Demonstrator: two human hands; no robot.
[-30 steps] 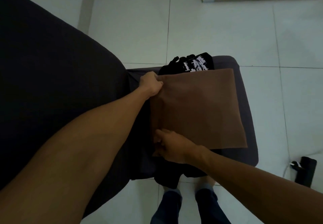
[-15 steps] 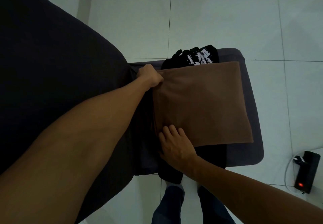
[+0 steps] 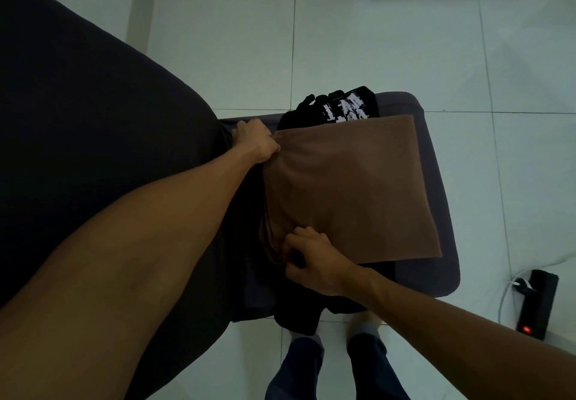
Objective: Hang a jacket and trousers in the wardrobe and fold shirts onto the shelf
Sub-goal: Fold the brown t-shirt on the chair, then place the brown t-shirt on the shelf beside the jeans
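While I look down at mid-frame | left hand (image 3: pixel 256 140) grips brown shirt (image 3: pixel 349 187) top-left corner | right hand (image 3: pixel 314 259) pinches its lower-left edge | black printed shirt (image 3: pixel 343 108) just above, partly underneath

One head-worn wide-angle camera looks steeply down, close over the padded bench (image 3: pixel 436 162) and tiled floor (image 3: pixel 374 41).

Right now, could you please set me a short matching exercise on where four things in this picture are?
Things:
1. brown shirt
2. printed black shirt
3. left hand
4. power strip

Places:
A. on the floor, at right
B. at the brown shirt's far left corner
C. on top of the pile
D. peeking out beyond the brown shirt's far edge

Pairs: 1-C, 2-D, 3-B, 4-A
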